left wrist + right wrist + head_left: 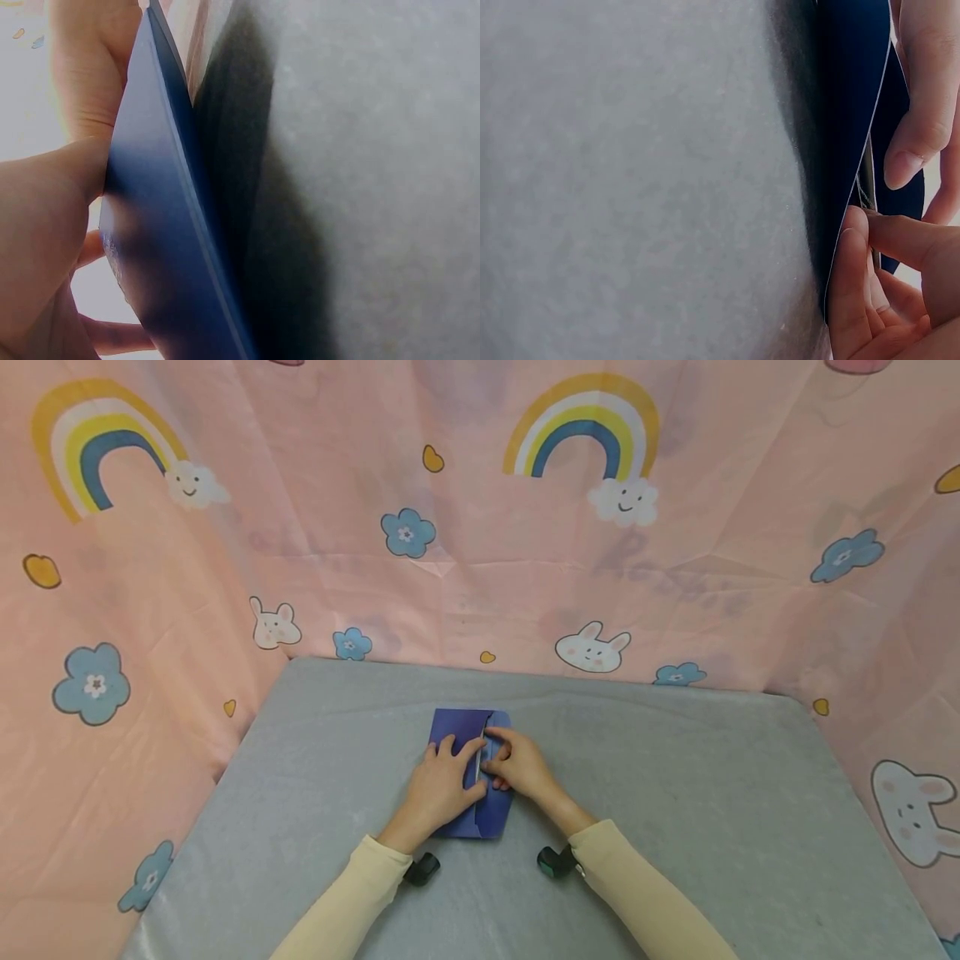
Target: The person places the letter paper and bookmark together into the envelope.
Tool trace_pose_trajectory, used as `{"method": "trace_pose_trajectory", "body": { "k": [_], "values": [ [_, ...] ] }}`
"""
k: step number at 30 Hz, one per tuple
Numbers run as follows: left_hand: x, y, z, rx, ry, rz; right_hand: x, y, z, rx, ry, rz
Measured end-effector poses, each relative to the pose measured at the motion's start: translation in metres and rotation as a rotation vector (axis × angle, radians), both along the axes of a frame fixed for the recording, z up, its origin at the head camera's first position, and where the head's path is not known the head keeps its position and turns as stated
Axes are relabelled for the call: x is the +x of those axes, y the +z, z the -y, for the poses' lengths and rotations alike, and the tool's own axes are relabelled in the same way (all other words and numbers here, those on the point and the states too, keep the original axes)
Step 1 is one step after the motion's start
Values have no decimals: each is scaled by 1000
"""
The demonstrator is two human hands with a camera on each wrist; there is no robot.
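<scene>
A dark blue paper envelope [459, 727] lies on the grey cloth, its pointed flap [497, 814] folded out to the right. Along its mouth shows the pale edge of a thin sheet [477, 766]. My left hand [442, 783] rests across the envelope's body with fingers spread, thumb close to the mouth. From the right, my right hand [519, 764] reaches in at the mouth; its thumb and fingertips pinch at the sheet's pale edge in the right wrist view. Most of the sheet is hidden inside. The left wrist view shows the envelope's side [161, 202] standing off the cloth.
A grey cloth [675, 793] covers the table. Pink curtain [480, 585] with rainbows, rabbits and flowers hangs behind it and along both sides. Small black devices [422, 868] sit at the cuffs of both cream sleeves [645, 885].
</scene>
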State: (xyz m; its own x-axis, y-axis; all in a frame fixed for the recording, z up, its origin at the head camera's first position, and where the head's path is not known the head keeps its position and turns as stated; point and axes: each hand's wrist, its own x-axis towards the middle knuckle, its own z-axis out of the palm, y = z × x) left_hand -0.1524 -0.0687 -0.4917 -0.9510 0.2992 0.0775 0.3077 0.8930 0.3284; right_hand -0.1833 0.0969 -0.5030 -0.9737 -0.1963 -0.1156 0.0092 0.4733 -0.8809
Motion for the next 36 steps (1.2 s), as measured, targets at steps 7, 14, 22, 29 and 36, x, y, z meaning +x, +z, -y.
{"method": "trace_pose_trajectory", "body": {
  "k": [7,14,22,29,36],
  "values": [
    [1,2,0,-1,-3,-2,0,1,0,-5,1,8],
    [0,0,0,0,-1,-6,-1,-1,0,3,2,-4],
    [1,1,0,5,-6,-10,-2,-2,0,-3,2,1],
    [1,2,-1,5,-11,-30,-2,-4,0,-22,-6,-3],
    [1,0,0,0,-12,-34,-1,-4,0,-18,-5,-3]
  ]
}}
